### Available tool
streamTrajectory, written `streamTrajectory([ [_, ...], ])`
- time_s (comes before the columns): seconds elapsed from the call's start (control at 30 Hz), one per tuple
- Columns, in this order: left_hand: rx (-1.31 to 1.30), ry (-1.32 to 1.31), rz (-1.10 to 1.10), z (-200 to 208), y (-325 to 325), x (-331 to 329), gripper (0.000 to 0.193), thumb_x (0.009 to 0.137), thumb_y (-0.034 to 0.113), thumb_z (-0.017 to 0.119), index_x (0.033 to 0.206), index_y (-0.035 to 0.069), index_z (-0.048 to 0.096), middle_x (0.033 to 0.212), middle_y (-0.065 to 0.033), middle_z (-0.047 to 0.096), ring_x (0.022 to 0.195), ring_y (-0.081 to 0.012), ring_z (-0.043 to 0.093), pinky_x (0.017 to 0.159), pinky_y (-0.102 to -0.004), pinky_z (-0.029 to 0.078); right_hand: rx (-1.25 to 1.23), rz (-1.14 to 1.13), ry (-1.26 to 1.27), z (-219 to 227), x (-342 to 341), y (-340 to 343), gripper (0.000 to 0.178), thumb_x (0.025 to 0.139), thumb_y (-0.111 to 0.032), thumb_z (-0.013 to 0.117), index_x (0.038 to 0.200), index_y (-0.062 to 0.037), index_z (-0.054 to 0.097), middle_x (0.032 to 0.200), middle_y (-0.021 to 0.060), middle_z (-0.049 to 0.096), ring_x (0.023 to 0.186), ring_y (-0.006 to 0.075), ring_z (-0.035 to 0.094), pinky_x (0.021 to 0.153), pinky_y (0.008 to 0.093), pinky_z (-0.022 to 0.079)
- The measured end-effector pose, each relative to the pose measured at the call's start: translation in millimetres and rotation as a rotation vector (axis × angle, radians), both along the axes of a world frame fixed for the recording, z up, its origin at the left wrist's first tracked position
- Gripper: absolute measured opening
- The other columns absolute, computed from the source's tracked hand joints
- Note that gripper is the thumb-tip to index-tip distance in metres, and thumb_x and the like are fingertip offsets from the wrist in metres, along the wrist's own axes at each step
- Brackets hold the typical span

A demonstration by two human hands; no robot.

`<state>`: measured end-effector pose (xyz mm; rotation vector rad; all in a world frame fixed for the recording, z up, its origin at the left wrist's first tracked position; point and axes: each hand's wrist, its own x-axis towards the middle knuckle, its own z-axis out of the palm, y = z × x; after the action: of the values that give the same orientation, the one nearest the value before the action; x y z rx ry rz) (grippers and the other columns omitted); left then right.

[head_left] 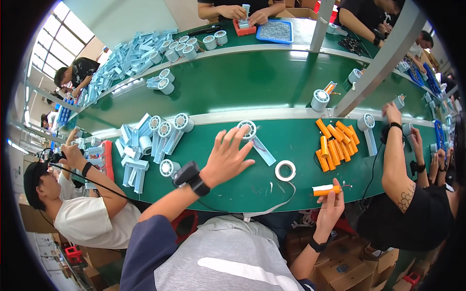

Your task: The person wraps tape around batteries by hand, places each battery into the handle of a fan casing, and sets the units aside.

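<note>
My left hand (226, 159) is spread with fingers apart, reaching over the green table. Its fingertips overlap the round white head of a light blue handheld fan part (263, 152); whether they touch it I cannot tell. Near the front edge, my right hand (331, 208) pinches an orange cylindrical battery (326, 193). A white strip lies along the battery's upper side, and thin wires stick out of its right end. Between my hands sits a roll of white tape (278, 171), its loose tail (288, 200) curving toward the table's front edge.
Several orange batteries (336, 149) are piled right of centre. Fan parts and blue shells (138, 157) gather at left. Another fan part (370, 138) stands at right, near a co-worker's arm (395, 150). A metal rail (218, 118) crosses behind; a co-worker (92, 213) sits at left.
</note>
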<state>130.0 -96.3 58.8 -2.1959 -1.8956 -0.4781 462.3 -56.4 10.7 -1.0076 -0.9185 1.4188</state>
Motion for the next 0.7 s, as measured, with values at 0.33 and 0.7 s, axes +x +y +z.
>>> streamTrajectory([
  [0.33, -0.022, 0.051, -0.233, -56, 49, -22, 0.036, 0.078, 0.022, 0.078, 0.105, 0.01, 0.059, 0.135, -0.0152, 0.05, 0.126, -0.0353, 0.047, 0.1, -0.0464, 0.042, 0.075, -0.008, -0.112, 17, -44, -2, 0.067, 0.095, -0.004, 0.063, 0.152, -0.0064, 0.028, 0.095, 0.0093, 0.063, 0.065, 0.0087, 0.056, 0.06, 0.0208, 0.046],
  [0.7, -0.09, -0.154, -0.08, -58, 46, -7, 0.02, 0.079, 0.02, 0.077, 0.088, 0.009, 0.062, 0.12, -0.0097, 0.055, 0.116, -0.0283, 0.051, 0.093, -0.0419, 0.041, 0.08, 0.247, -0.246, 19, -80, 42, 0.078, 0.089, 0.003, 0.067, 0.151, -0.009, 0.021, 0.091, 0.0097, 0.066, 0.068, 0.0088, 0.059, 0.059, 0.0191, 0.046],
])
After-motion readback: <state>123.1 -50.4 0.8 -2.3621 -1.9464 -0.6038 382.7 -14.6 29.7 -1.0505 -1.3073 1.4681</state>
